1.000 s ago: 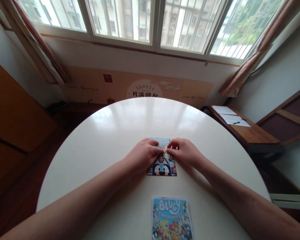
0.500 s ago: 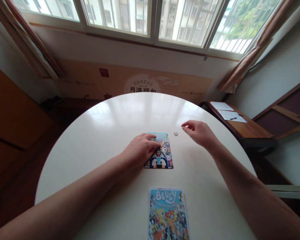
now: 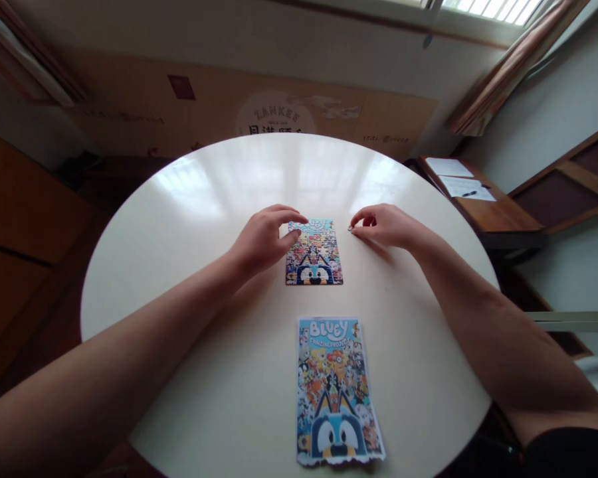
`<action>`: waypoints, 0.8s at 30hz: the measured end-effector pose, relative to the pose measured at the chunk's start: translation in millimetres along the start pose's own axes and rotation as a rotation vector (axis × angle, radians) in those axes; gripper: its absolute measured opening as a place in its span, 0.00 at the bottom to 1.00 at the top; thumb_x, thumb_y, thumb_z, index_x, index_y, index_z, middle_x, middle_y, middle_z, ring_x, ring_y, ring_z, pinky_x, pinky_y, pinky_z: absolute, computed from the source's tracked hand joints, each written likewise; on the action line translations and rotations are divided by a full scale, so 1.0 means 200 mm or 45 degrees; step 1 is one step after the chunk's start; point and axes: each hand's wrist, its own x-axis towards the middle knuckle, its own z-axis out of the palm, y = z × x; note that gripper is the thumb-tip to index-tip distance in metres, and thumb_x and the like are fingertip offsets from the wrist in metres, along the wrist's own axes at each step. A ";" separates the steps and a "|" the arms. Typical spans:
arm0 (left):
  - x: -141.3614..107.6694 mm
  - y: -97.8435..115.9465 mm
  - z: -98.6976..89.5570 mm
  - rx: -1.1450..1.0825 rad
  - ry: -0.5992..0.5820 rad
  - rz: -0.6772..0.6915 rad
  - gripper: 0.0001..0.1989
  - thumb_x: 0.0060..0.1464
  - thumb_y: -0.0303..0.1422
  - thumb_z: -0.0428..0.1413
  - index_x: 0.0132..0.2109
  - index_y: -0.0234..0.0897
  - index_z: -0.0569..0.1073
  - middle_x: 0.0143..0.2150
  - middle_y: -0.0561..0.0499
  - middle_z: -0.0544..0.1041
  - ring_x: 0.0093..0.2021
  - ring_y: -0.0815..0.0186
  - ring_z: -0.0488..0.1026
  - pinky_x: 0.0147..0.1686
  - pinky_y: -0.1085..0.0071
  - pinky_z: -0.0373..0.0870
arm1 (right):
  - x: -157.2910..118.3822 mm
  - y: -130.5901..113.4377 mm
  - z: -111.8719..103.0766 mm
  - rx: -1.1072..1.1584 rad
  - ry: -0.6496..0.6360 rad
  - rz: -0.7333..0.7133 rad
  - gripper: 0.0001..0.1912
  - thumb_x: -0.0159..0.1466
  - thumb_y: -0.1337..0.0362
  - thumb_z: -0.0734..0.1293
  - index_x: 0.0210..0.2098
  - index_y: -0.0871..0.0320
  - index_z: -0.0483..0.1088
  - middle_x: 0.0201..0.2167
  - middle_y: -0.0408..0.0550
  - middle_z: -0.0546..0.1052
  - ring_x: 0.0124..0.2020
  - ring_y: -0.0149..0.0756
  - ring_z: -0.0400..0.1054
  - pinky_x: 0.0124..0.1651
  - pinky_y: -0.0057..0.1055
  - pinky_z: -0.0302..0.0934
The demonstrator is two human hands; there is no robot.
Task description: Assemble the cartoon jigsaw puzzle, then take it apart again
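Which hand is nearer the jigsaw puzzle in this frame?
Left. The left hand is over the upper left of the puzzle; the right hand is apart from it, off to its right.

Table (image 3: 403,305): smooth, glossy top, bright reflections across the far part; plastic or lacquer, can't tell. Puzzle (image 3: 316,255): looks like printed card, face broken by fine seams. Picture sheet (image 3: 333,392): thin paper, lower edge torn rough. Side desk (image 3: 508,214): brown wood, slight sheen. Loose sheets (image 3: 466,188) on it: matt paper. Curtain (image 3: 515,73) at right: folded cloth. Sleeve (image 3: 568,455): dark, matt cloth.
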 end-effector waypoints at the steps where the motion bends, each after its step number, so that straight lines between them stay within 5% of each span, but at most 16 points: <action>1: 0.00 0.00 0.00 -0.002 -0.005 0.001 0.11 0.55 0.26 0.58 0.44 0.41 0.79 0.50 0.49 0.79 0.49 0.61 0.75 0.53 0.59 0.71 | -0.01 0.00 -0.02 0.026 -0.079 0.022 0.12 0.58 0.58 0.69 0.38 0.55 0.79 0.31 0.47 0.77 0.29 0.35 0.68 0.34 0.33 0.60; 4: -0.01 -0.01 0.01 -0.013 -0.033 -0.003 0.12 0.54 0.25 0.58 0.44 0.41 0.79 0.50 0.49 0.78 0.48 0.61 0.75 0.52 0.60 0.72 | -0.03 -0.02 -0.06 0.073 -0.270 0.065 0.10 0.56 0.59 0.70 0.35 0.56 0.78 0.30 0.47 0.77 0.29 0.35 0.68 0.32 0.32 0.59; 9: 0.00 -0.01 0.01 -0.015 -0.037 -0.006 0.12 0.54 0.25 0.58 0.44 0.41 0.79 0.51 0.49 0.78 0.49 0.61 0.75 0.52 0.60 0.71 | -0.05 -0.05 -0.09 0.044 -0.350 0.055 0.10 0.56 0.60 0.70 0.35 0.57 0.76 0.32 0.48 0.78 0.31 0.36 0.69 0.31 0.31 0.60; 20: 0.00 0.00 0.00 -0.036 -0.017 0.001 0.10 0.55 0.27 0.57 0.43 0.40 0.79 0.49 0.48 0.79 0.48 0.61 0.76 0.52 0.60 0.72 | -0.07 -0.07 -0.07 -0.096 -0.155 0.006 0.09 0.63 0.62 0.65 0.37 0.55 0.78 0.37 0.49 0.80 0.35 0.39 0.71 0.36 0.33 0.61; 24: -0.01 0.00 0.00 -0.042 -0.025 0.009 0.09 0.56 0.27 0.57 0.43 0.41 0.80 0.49 0.49 0.79 0.48 0.61 0.76 0.52 0.59 0.72 | -0.08 -0.09 -0.07 -0.211 -0.104 0.011 0.11 0.62 0.56 0.68 0.36 0.56 0.77 0.35 0.50 0.79 0.34 0.40 0.70 0.34 0.34 0.59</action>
